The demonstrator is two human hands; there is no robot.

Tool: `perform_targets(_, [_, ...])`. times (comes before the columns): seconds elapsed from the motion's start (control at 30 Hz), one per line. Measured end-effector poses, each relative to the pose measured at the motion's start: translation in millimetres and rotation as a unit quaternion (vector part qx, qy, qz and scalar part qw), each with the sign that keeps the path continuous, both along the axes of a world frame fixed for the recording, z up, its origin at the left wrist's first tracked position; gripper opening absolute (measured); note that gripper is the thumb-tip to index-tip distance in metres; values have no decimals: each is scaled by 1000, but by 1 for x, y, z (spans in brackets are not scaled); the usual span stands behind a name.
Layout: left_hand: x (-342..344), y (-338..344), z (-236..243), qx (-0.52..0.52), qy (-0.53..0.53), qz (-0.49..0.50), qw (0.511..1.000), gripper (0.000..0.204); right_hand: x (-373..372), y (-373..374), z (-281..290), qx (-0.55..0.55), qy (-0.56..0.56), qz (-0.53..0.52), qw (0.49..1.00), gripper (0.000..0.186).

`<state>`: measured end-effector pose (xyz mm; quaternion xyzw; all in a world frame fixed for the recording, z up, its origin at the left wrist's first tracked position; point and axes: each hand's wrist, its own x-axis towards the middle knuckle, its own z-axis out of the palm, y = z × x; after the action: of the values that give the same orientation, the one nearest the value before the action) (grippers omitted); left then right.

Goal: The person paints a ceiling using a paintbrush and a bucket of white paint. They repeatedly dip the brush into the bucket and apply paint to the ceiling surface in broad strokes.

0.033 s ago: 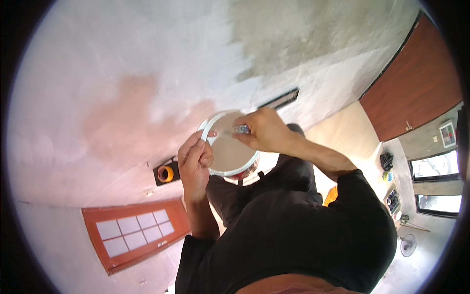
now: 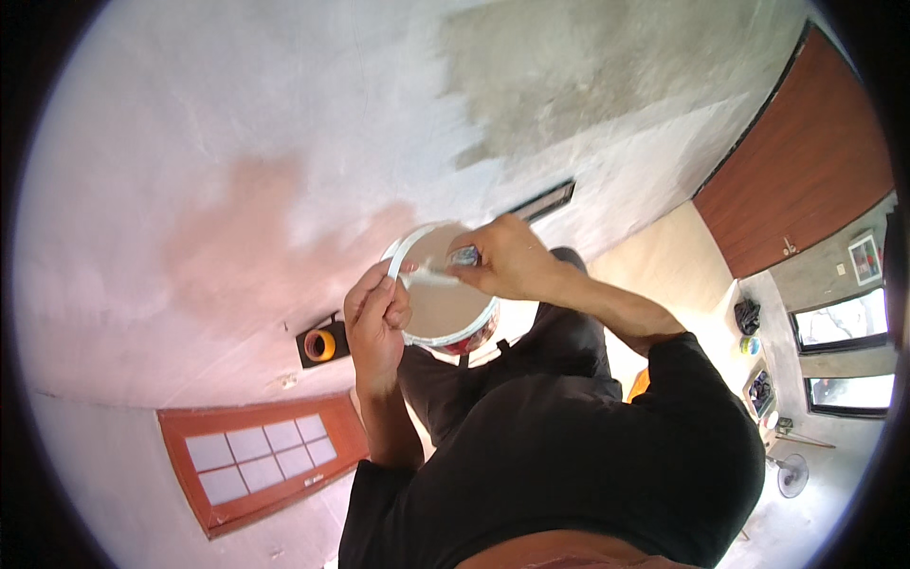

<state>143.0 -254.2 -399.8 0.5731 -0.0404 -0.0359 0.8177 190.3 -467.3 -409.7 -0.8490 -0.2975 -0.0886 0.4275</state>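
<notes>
A small grey-blue object [image 2: 464,256] is pinched between thumb and fingers of the right hand [image 2: 515,258]. By the left hand [image 2: 377,308], a thin white edge [image 2: 394,266] is pinched. Beneath the 2 hands, a white-rimmed bucket [image 2: 444,339] is seen.

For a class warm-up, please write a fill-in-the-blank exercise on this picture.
1. The hand holding the small thing over the bucket is the person's ____ one.
2. The door at lower left shows ____ white panes.
3. The shirt is coloured ____.

Missing words: right; eight; black.
</notes>
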Motion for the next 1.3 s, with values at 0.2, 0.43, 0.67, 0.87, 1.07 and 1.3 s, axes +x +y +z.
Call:
perform_targets(0.2, [5,1,-3,-14,-17,12,1000,29,5,8,-7,154,324,94,929,19])
perform_targets(0.43, [4,-5,-4,-17,-13,1,1000,31,5,-2,-21,30,-42,-41,998,23])
perform_targets(0.67, [-7,6,3,-37,-7,30,999,30,-6,6,4,14,2,-21,1000,24])
perform_targets(0.87, [-7,10,-1,-53,-33,3,998,31,-8,6,5,113,165,59,978,22])
perform_targets(1.07, [-7,3,6,-36,5,53,998,29,-8,6,14,116,179,55,975,20])
perform_targets(1.3, [0,5,-1,-22,-50,1,999,31,2,5,-1,13,-45,-18,999,24])
